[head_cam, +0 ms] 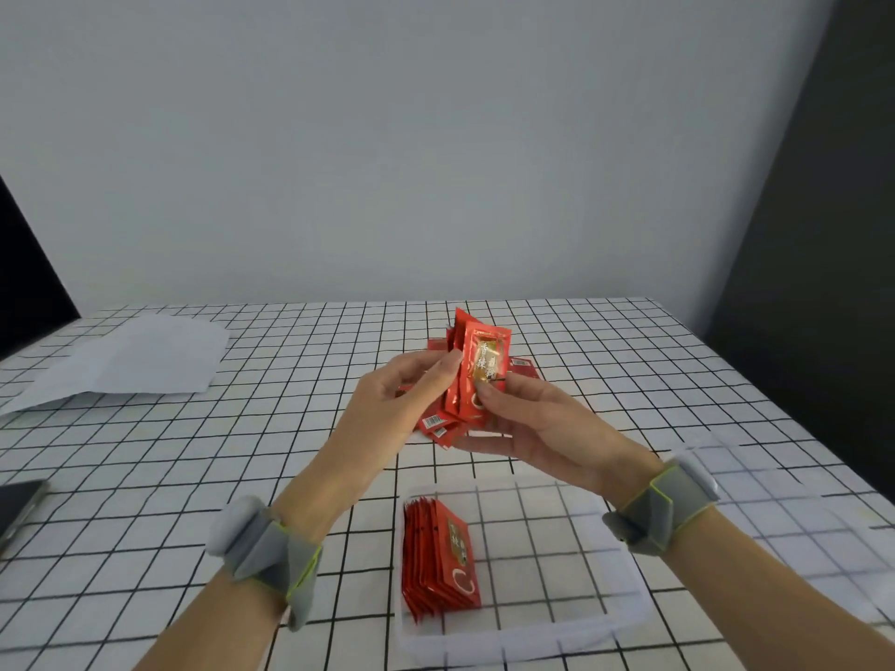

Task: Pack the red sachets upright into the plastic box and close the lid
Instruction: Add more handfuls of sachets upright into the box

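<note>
Nearest the camera, the clear plastic box (624,617) sits open on the checkered table (193,477), a row of red sachets (443,559) standing against its left wall. Beyond it, the left hand (402,404) and right hand (532,423) together pinch an upright bunch of sachets (477,370) above a loose pile (438,426).

Glossy foil, clear plastic, matt cloth

The red sachets (477,375) look like shiny foil; the plastic box (624,617) is smooth and translucent; the surface (242,452) wears a matt checked cloth; the wrist straps (271,549) look like grey fabric.
</note>
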The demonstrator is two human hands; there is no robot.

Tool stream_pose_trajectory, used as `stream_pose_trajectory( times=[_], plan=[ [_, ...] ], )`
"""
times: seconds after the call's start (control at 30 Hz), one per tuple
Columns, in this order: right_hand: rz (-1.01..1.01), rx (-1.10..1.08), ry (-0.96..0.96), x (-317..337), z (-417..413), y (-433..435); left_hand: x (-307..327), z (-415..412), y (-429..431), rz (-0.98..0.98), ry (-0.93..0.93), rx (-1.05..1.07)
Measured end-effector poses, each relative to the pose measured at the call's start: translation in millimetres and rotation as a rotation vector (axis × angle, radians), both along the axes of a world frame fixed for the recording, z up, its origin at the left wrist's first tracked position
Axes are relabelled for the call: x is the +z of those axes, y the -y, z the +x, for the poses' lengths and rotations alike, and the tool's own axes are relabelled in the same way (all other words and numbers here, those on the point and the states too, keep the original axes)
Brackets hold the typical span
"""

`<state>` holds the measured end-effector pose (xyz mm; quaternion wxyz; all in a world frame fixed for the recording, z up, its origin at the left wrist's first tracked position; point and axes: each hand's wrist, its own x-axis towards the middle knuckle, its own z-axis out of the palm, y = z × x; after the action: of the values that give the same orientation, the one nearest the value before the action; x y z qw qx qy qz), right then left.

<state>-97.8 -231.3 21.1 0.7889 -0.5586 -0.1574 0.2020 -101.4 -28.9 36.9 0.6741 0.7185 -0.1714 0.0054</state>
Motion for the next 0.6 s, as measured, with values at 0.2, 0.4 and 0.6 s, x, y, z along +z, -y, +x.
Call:
stream_pose_trajectory(
  times=[0.2,0.4,0.6],
  plan=[
    [0.105,0.294,-0.121,7,-12,-5,-2,-7,-5,-0.155,-0.142,-0.457],
    [0.092,0.348,-0.226,4,-19,-6,-1,-9,5,-0.092,-0.089,-0.396],
    [0.129,0.32,-0.206,11,-22,-2,-8,-13,0,0.247,0.3,-0.177]
  ],
)
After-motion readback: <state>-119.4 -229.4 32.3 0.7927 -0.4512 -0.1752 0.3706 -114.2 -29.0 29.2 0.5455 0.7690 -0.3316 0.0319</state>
